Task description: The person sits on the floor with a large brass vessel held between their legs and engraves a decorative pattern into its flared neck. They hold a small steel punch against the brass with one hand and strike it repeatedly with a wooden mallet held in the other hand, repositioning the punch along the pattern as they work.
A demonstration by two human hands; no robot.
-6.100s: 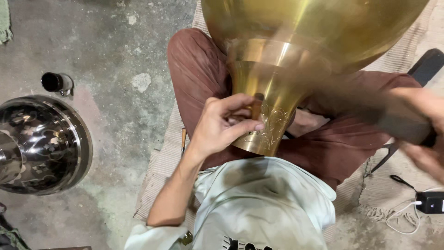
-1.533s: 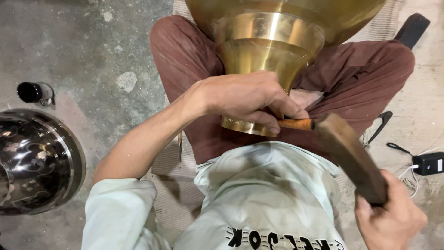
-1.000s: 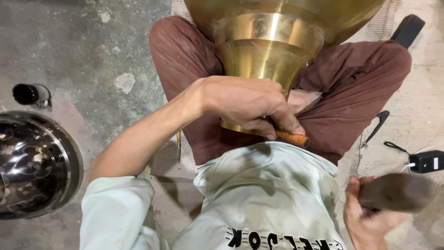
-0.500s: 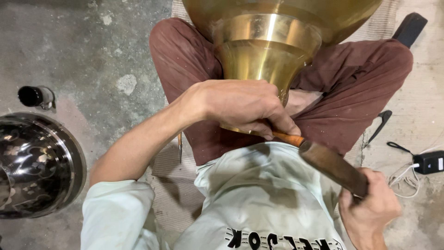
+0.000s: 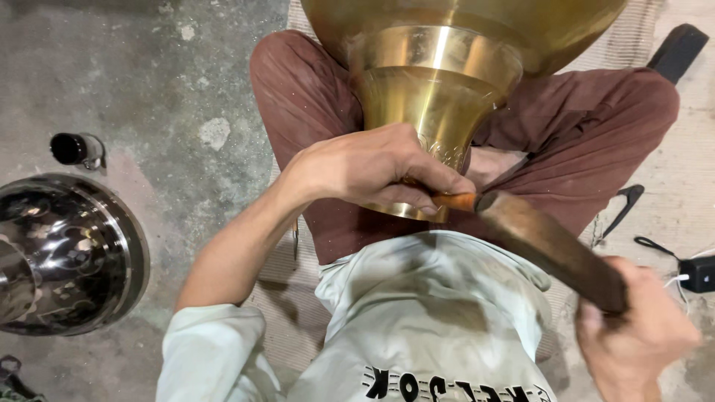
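Note:
A large brass vessel (image 5: 439, 82) with a flared neck rests on my lap, neck toward me. My left hand (image 5: 372, 167) lies against the neck's rim and is shut on a small punch with an orange end (image 5: 453, 199). My right hand (image 5: 633, 327) at the lower right grips a dark wooden mallet (image 5: 547, 246). The mallet's head touches the orange end of the punch.
A shiny engraved steel vessel (image 5: 63, 253) sits on the concrete floor at the left, with a small dark cup (image 5: 73, 149) above it. A black charger with a white cable (image 5: 696, 272) and a dark tool (image 5: 622, 205) lie at the right. A woven mat (image 5: 279, 320) is under me.
My right hand has swung the mallet back and forth; it now meets the punch's end again. My left hand keeps the punch on the brass neck.

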